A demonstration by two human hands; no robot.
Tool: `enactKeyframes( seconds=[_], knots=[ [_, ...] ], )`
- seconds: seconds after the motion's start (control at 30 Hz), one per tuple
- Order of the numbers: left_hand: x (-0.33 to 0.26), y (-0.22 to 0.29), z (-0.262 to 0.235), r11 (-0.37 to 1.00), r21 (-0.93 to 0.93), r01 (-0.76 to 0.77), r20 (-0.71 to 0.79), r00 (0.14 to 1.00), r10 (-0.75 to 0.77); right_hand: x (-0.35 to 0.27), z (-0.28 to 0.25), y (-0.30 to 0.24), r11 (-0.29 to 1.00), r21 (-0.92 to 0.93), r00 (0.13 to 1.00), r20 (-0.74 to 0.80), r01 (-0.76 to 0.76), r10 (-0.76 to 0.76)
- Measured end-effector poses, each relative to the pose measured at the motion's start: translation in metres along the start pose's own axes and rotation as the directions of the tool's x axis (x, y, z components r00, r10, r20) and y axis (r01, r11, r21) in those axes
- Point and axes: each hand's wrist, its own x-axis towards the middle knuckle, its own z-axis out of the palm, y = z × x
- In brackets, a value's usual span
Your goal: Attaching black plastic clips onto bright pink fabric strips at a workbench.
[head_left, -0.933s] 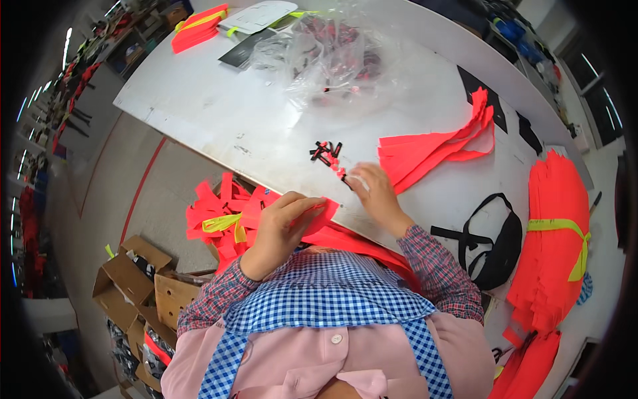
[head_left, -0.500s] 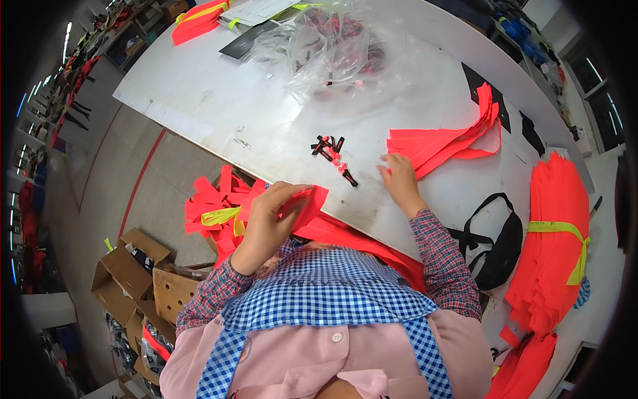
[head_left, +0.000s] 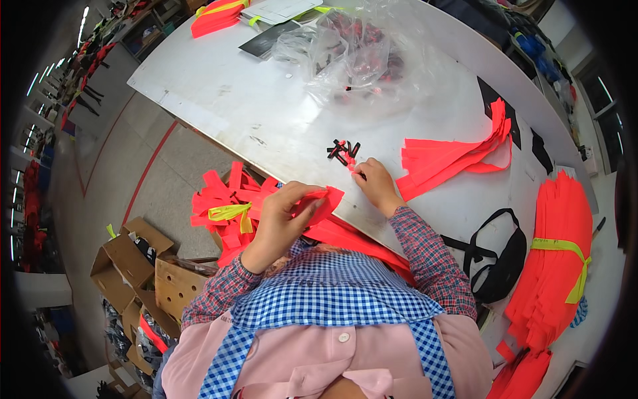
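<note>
My left hand (head_left: 284, 218) pinches the end of a bright orange-red fabric strip (head_left: 330, 201) just in front of the table edge. The strip's long part (head_left: 359, 243) runs across my lap to the right. Over the table, my right hand (head_left: 377, 186) has its thumb and fingers closed on the nearest of several small black-and-red tabs; a dark bit shows at the fingertips. The other small tabs (head_left: 343, 153) lie in a loose cluster just beyond those fingers. Beside my right hand, a fanned stack of orange-red strips (head_left: 452, 156) rests on the table.
A clear plastic bag (head_left: 359, 56) of black-and-red pieces lies farther back. Left of my lap hangs a strip bundle (head_left: 229, 206) with a yellow tie. Another tied bundle (head_left: 559, 226) and a black strapped pouch (head_left: 500, 272) are at right. Cardboard boxes (head_left: 126, 266) stand lower left.
My right hand has moved left from beside the strip stack to the small tabs and closed on the nearest one. My left hand keeps its pinch on the strip. The view has shifted slightly.
</note>
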Motion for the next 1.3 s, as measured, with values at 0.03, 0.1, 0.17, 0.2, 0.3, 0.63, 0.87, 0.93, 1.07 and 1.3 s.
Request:
enactKeyframes(
  seconds=[0.03, 0.1, 0.17, 0.2, 0.3, 0.63, 0.87, 0.93, 1.07, 1.3],
  knots=[
    [0.001, -0.001, 0.0, 1.0, -0.01, -0.019, -0.012, 1.0, 0.019, 0.002, -0.005, -0.004, 1.0, 0.0, 1.0, 0.0, 0.007, -0.007],
    [0.002, 0.0, 0.0, 1.0, -0.028, -0.011, -0.023, 1.0, 0.01, 0.003, -0.019, -0.011, 0.849, 0.44, 0.956, 0.163, -0.293, 0.245],
    [0.003, 0.002, -0.001, 0.999, -0.044, 0.001, -0.035, 0.999, -0.002, 0.002, -0.038, -0.021, 0.631, 0.72, 0.956, 0.184, -0.29, 0.23],
    [0.004, 0.002, -0.001, 1.0, -0.024, -0.004, -0.029, 1.0, 0.004, 0.0, -0.048, -0.028, 0.33, 0.906, 0.955, 0.202, -0.266, 0.216],
    [0.008, 0.006, -0.001, 1.0, -0.016, -0.015, -0.014, 1.0, 0.014, -0.009, -0.09, -0.065, 0.161, 0.955, 0.962, 0.227, -0.25, 0.149],
    [0.009, 0.025, 0.008, 0.997, -0.042, -0.062, 0.002, 0.998, 0.062, -0.031, -0.139, -0.135, 0.765, 0.632, 0.992, -0.06, 0.122, -0.108],
    [0.006, 0.026, 0.007, 0.993, -0.015, -0.115, -0.002, 0.993, 0.115, -0.035, -0.138, -0.139, 0.832, 0.498, 0.966, -0.196, 0.244, -0.167],
    [0.005, 0.027, 0.007, 0.994, -0.011, -0.106, 0.009, 0.994, 0.106, -0.035, -0.138, -0.139, 0.832, 0.493, 0.964, -0.199, 0.254, -0.176],
    [0.006, 0.028, 0.006, 0.989, 0.017, -0.144, 0.023, 0.989, 0.144, -0.035, -0.14, -0.139, 0.865, 0.379, 0.941, -0.211, 0.329, -0.265],
    [0.006, 0.031, 0.005, 0.976, 0.084, -0.201, 0.034, 0.98, 0.198, -0.034, -0.147, -0.143, 0.89, 0.291, 0.933, -0.195, 0.351, -0.304]
  ],
)
